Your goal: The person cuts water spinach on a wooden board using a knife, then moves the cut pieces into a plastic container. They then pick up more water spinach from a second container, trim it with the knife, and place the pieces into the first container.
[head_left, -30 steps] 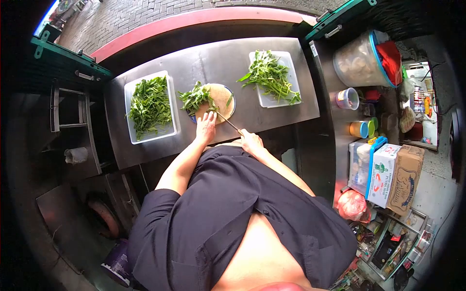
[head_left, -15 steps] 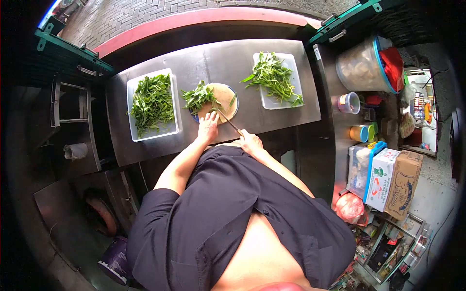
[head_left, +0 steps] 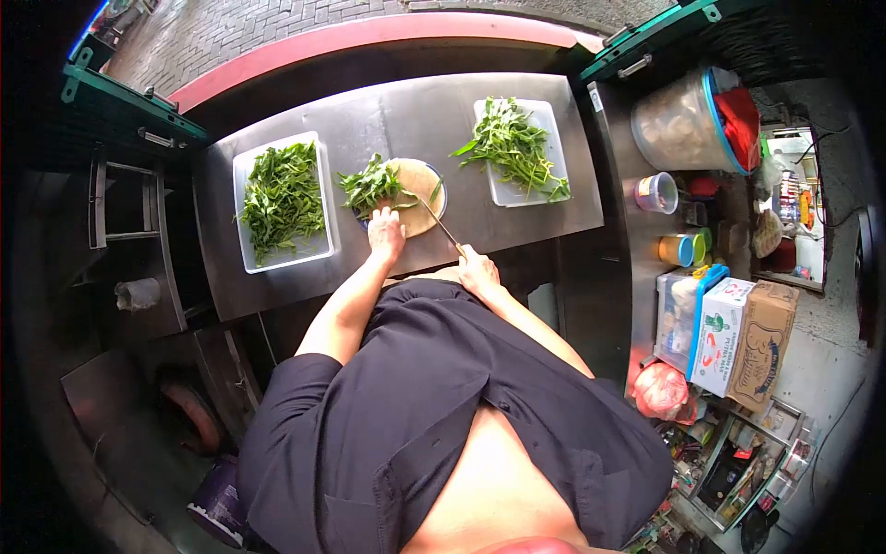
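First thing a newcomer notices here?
Greens everywhere: a heaped left tray and a right tray on the steel counter. Between them, the left hand presses a bunch on a round cutting board, while the right hand holds a knife.

— Where is the counter free?
— There's a broad bare stretch behind the cutting board, up to the far edge, and narrow strips between the board and each tray.
— What stands in the way?
— The left tray and right tray, both heaped with greens. The knife, gripped in the right hand, slants across the board's near right side; the left hand covers its near edge.
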Motion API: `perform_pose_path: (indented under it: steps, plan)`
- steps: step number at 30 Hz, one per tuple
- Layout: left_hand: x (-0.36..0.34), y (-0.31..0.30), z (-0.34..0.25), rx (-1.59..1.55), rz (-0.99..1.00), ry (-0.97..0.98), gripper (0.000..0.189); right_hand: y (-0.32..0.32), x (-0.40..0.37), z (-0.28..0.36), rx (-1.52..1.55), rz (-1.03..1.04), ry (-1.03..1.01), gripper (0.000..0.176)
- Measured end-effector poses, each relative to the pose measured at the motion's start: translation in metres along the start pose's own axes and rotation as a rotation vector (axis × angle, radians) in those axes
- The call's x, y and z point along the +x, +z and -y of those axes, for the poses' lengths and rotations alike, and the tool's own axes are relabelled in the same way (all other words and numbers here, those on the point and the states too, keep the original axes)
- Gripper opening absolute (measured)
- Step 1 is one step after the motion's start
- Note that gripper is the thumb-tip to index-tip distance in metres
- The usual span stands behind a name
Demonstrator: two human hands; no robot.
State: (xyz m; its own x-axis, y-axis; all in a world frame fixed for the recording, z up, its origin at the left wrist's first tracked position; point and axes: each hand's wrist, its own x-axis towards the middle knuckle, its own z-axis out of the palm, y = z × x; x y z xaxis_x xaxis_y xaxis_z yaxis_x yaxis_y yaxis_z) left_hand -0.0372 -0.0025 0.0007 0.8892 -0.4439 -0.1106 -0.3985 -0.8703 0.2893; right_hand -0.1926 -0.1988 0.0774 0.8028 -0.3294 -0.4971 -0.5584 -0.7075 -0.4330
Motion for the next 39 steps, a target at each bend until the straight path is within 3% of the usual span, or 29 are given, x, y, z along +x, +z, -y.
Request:
perform_pose_path:
  steps: [7, 10, 12, 17, 20, 25, 27, 30, 39]
  plan:
    - [0.0, 0.022, 0.014, -0.268, -0.116, -0.149, 0.018, -0.003, 0.005, 0.006, 0.051, -0.032, -0.006, 0.03]
    - [0.003, 0.019, 0.008, -0.475, -0.168, -0.171, 0.015, -0.006, 0.003, 0.006, 0.049, -0.002, -0.044, 0.029]
    - [0.005, 0.006, -0.005, -0.878, -0.153, -0.366, 0.017, -0.002, 0.004, 0.004, 0.036, 0.023, -0.051, 0.029]
    - [0.011, 0.02, -0.009, -1.11, -0.253, -0.444, 0.018, 0.001, 0.012, -0.003, 0.036, 0.025, -0.002, 0.03]
    - [0.013, 0.021, -0.006, -1.096, -0.124, -0.602, 0.018, 0.0, 0.012, -0.002, 0.034, 0.033, -0.011, 0.03]
    - [0.01, 0.036, 0.006, -0.862, -0.162, -0.517, 0.018, -0.003, 0.009, 0.005, 0.034, 0.045, -0.029, 0.031]
    - [0.01, 0.037, 0.007, -0.692, -0.186, -0.333, 0.018, -0.008, 0.003, 0.012, 0.05, 0.065, -0.035, 0.032]
    - [0.008, 0.043, 0.011, -0.596, -0.217, -0.273, 0.018, -0.011, -0.007, 0.017, 0.069, 0.082, -0.071, 0.031]
    - [0.001, 0.043, 0.026, -0.747, -0.116, -0.223, 0.029, 0.005, -0.007, 0.013, 0.07, 0.156, -0.098, 0.029]
